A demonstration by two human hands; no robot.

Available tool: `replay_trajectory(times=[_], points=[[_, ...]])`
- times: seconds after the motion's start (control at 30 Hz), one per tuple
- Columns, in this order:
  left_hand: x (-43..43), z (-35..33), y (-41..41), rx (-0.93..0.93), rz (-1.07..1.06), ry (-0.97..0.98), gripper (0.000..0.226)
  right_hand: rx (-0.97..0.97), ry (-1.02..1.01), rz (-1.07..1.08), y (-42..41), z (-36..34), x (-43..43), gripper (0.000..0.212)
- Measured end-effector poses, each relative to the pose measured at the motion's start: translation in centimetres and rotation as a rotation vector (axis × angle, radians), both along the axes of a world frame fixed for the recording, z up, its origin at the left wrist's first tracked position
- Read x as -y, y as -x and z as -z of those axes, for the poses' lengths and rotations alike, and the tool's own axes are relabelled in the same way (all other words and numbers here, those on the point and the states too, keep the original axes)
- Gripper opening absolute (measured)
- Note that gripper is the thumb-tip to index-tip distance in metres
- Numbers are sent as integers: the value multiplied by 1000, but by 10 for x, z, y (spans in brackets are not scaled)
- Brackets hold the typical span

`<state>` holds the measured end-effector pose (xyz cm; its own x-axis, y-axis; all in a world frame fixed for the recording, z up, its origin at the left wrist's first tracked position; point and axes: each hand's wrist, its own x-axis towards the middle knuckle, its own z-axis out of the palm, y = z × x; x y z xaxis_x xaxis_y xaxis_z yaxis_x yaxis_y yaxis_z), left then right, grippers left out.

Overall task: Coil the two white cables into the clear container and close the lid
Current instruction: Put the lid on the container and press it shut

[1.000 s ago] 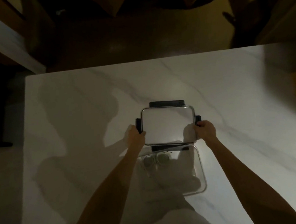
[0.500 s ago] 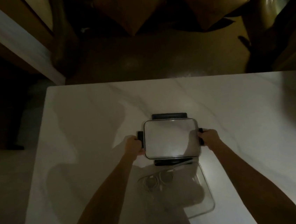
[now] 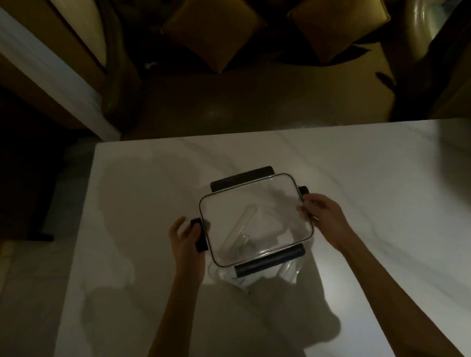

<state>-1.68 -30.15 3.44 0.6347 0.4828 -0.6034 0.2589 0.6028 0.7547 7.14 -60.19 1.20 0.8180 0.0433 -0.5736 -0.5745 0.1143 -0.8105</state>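
Two hands point(image 3: 186, 243) point(image 3: 324, 217), one lid point(image 3: 254, 220), two cushions point(image 3: 214, 28) point(image 3: 337, 13)

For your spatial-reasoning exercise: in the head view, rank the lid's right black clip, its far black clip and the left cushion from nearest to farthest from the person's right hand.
1. Right black clip: at the lid's right edge, beside the right hand.
2. Far black clip: along the lid's far edge.
3. Left cushion: beyond the table.

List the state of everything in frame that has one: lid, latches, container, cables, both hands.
lid: held over the container, skewed, not seated
latches: all four flipped out, none locked
clear container: on the table, open, mostly hidden under the lid
white cables: only faintly visible through the lid, coil state unclear
left hand: at the lid's left latch, fingers loose
right hand: gripping the lid's right edge
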Motion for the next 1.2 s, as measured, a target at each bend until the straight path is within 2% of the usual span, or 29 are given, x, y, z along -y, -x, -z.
replay_trajectory(times=[0.03, 0.07, 0.13, 0.27, 0.4, 0.5, 0.63, 0.8, 0.87, 0.97, 1.07, 1.2], points=[[7, 2, 14, -18, -41, 15, 31, 91, 138, -103, -3, -2, -4, 28], [17, -2, 28, -39, -38, -7, 27, 152, 235, -190, -9, -2, -9, 40], [41, -3, 61, -152, 25, -139, 22, 190, 334, -325, -22, -5, -23, 51], [98, 16, 119, -310, -104, -372, 38, 287, 621, -614, -34, 8, -59, 37], [135, 18, 131, -388, -208, -376, 46, 344, 721, -701, -22, 20, -69, 33], [140, 20, 129, -416, -222, -369, 43, 374, 781, -637, -13, 25, -64, 34], [125, 40, 132, -420, -118, -422, 34, 290, 806, -507, 0, 31, -41, 31], [88, 57, 108, -444, 162, -494, 37, 105, 785, -262, 46, 36, 8, 27], [75, 53, 90, -434, 331, -623, 41, 17, 734, -136, 79, 41, 24, 27], [57, 41, 63, -384, 637, -850, 25, -109, 719, 59, 140, 52, 29, 28], [41, 46, 52, -349, 867, -985, 22, -198, 668, 248, 202, 53, 12, 27], [29, 52, 66, -363, 937, -1037, 26, -189, 612, 350, 238, 44, -7, 27]])
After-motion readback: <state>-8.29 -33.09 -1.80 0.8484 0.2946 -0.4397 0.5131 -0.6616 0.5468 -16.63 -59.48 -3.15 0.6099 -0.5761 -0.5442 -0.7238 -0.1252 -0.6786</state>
